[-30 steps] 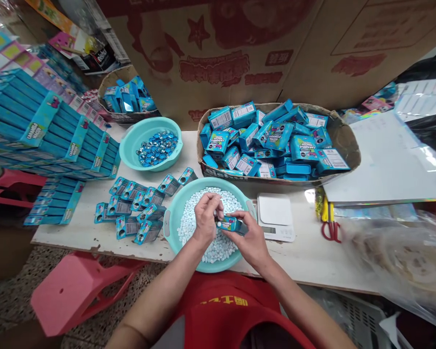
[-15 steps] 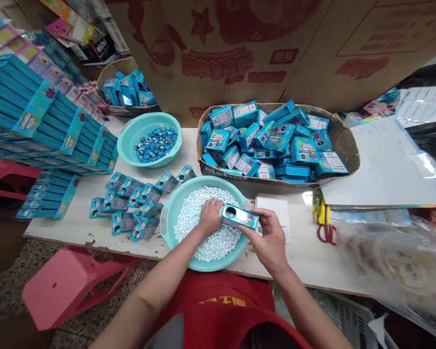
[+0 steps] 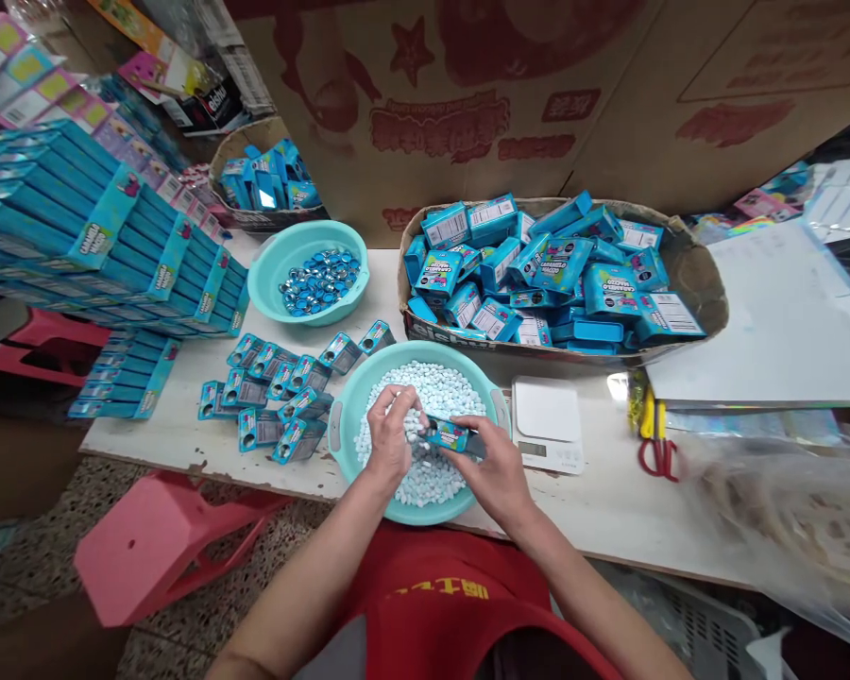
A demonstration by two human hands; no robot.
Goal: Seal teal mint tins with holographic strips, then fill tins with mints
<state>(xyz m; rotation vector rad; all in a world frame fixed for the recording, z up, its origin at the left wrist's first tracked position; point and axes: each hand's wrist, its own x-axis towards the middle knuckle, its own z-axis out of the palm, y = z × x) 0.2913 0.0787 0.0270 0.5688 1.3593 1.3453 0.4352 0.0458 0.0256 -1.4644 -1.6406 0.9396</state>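
A small blue candy box (image 3: 446, 433) is in my right hand (image 3: 494, 467), gripped between thumb and fingers above a turquoise basin (image 3: 346, 401). Small pale candies (image 3: 429, 486) fill the basin. At the box's left end, my left hand (image 3: 391, 430) is closed, its fingertips pinched by the opening with a few white candies at them. Some candies seem to be dropping below the box. How many candies the left hand holds is hidden. To the left of the basin, several similar boxes (image 3: 304, 406) stand with round holes on top.
Behind on the left, another turquoise basin (image 3: 265, 288) holds blue and silver round pieces. A cardboard tray (image 3: 705, 293) full of blue boxes stands at the back. A white scale (image 3: 547, 408) and scissors (image 3: 657, 444) lie right. Stacked blue packs (image 3: 113, 246) rise at far left.
My left hand has come up out of the candies to the box's opening. My right hand has lowered and tilted the box leftward. The view has shifted slightly.
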